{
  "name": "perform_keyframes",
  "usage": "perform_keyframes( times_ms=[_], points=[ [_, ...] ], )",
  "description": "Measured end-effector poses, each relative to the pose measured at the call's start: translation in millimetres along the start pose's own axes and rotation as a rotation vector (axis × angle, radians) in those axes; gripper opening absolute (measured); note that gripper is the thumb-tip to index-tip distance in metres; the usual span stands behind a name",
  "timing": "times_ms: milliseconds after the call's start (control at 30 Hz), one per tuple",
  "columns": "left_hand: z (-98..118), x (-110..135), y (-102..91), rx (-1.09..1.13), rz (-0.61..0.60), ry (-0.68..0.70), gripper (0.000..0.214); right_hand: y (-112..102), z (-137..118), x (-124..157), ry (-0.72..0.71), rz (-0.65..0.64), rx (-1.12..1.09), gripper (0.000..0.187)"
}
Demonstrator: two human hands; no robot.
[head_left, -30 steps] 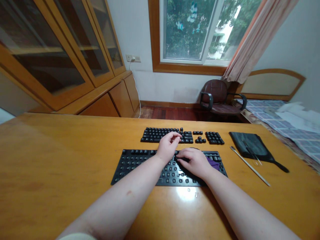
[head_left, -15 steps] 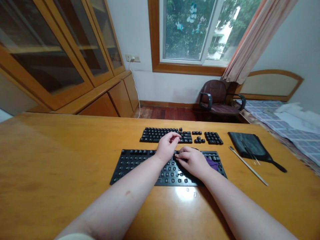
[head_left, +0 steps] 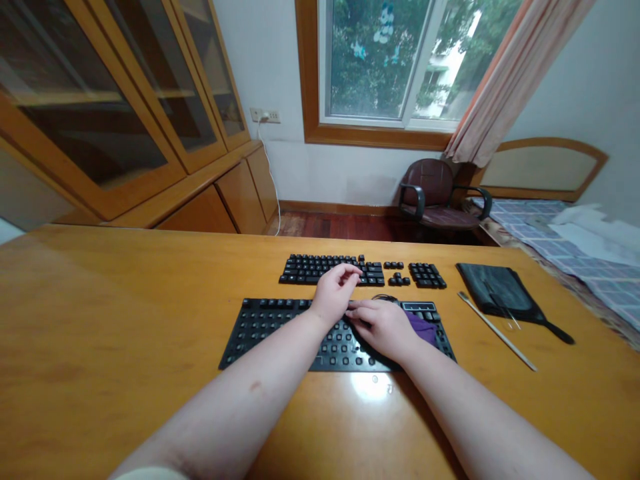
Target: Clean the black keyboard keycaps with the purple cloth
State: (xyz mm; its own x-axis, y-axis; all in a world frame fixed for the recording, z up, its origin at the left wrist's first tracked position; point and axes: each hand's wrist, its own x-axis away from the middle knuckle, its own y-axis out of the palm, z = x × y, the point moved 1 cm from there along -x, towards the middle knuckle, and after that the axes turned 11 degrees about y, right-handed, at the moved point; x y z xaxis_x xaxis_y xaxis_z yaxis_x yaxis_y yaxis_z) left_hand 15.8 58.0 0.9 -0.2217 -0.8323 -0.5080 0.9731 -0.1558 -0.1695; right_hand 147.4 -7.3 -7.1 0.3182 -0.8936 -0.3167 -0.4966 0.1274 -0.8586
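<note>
A black keyboard [head_left: 250,333] with most of its keycaps off lies on the desk in front of me, bare switch posts showing. My left hand [head_left: 336,293] is above its back edge, thumb and fingers curled into a pinch; whatever is between the fingertips cannot be made out. Over the middle-right of the keyboard my right hand [head_left: 380,325] is closed, its fingertips together close to the left wrist. A purple cloth [head_left: 423,328] shows beside the right palm, lying on the keyboard's right part; I cannot tell whether the fingers grip it.
Behind the keyboard, loose black keycaps [head_left: 320,267] are laid out in keyboard order, with a number-pad group [head_left: 427,275] at right. A brush [head_left: 497,331] and a dark pouch [head_left: 507,293] with a wire tool on it lie on the desk [head_left: 125,320]. An office chair [head_left: 435,193] stands beyond.
My right hand has shifted slightly left and down, its fingers drawing closer together. A dark cable now shows behind it. The left hand stays put.
</note>
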Motion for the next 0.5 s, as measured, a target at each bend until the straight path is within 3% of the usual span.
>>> perform_keyframes(
  times_ms=[133,233,333,500],
  points=[
    [-1.6,0.5,0.1,0.017,0.002,-0.003,0.012,-0.3,2.6,-1.3,0.071,0.023,-0.142,0.014],
    [-2.5,1.0,-0.5,0.026,-0.003,-0.003,0.012,-4.4,11.0,-4.7,0.339,0.132,-0.383,0.014],
    [-2.4,1.1,-1.2,0.024,-0.014,-0.011,0.012,-10.1,21.1,-8.4,0.577,0.213,-0.658,0.028],
    [-0.2,0.4,-1.7,0.013,-0.011,-0.020,0.012,-15.5,28.1,-11.4,0.624,0.191,-0.840,0.038]
  ],
)
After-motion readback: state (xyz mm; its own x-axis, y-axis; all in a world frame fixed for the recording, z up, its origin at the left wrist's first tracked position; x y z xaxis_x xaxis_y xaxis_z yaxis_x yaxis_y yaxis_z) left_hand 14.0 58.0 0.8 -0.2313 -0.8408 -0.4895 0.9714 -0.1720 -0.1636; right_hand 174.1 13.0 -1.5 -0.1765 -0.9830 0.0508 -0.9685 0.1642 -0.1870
